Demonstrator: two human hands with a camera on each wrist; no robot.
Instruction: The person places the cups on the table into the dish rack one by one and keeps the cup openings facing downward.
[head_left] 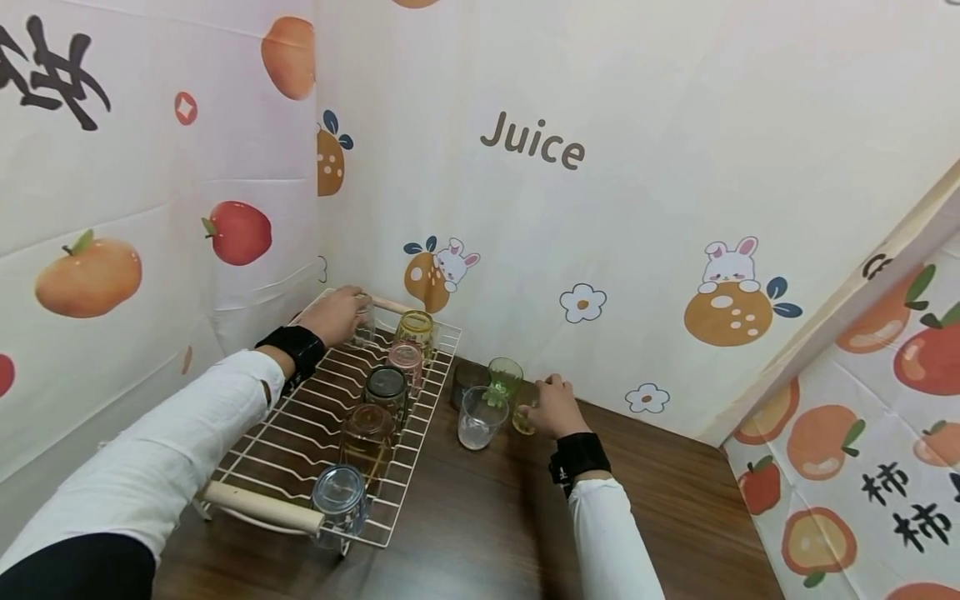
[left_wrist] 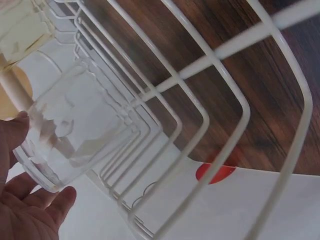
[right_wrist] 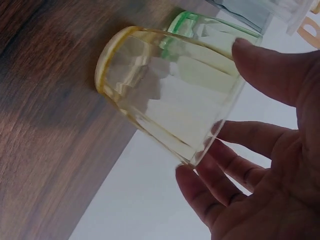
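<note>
My left hand curls round a clear glass at the far left corner of the white wire rack, where five more glasses stand in a row. My right hand cups a yellow glass on the wooden table, fingers closing round it, beside a green glass and a clear tumbler.

Staged juice-bar or kitchen corner, likely mock-up set. Evidence: printed fabric backdrop with fruit, rabbits, word "Juice"; dark wood-grain tabletop; white wire drying rack holding upturned coloured glasses; loose tumblers beside rack.
</note>
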